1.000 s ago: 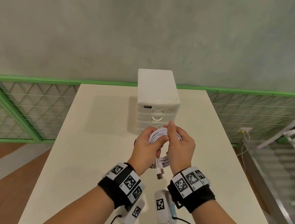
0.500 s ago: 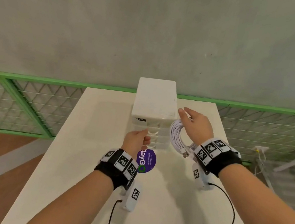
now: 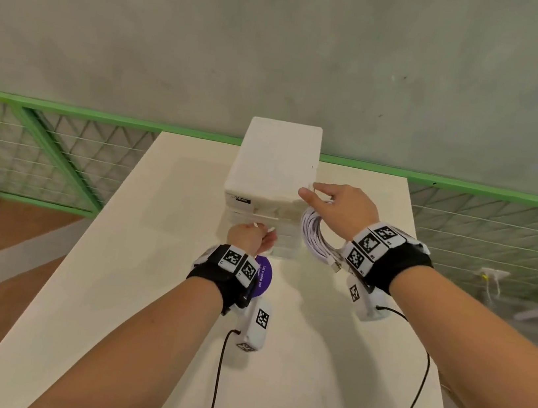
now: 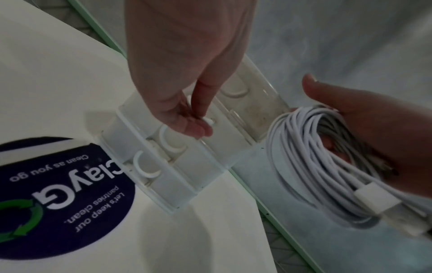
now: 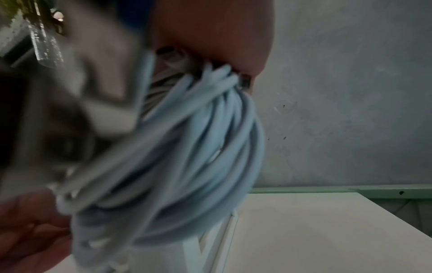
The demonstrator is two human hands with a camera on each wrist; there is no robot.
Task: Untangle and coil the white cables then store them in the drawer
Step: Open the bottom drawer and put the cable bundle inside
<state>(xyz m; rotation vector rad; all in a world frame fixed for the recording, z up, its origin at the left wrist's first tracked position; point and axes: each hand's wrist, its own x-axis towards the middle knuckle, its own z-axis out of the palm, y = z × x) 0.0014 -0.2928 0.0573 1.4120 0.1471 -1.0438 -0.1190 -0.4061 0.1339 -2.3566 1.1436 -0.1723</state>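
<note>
Coiling done: white cables [image 3: 316, 236] wound into one bundle, hung from right hand [image 3: 343, 207], thumb and forefinger extended toward the top corner of the drawer unit [image 3: 274, 166]; rest of that grip hidden, so hold cannot be told exactly. Left hand [image 3: 250, 237] pinching the ring pull [image 4: 208, 121] of a middle drawer. Storing outstanding. Drawer unit at far edge of bench [image 3: 145, 290]; all drawers closed, contents not visible.
</note>
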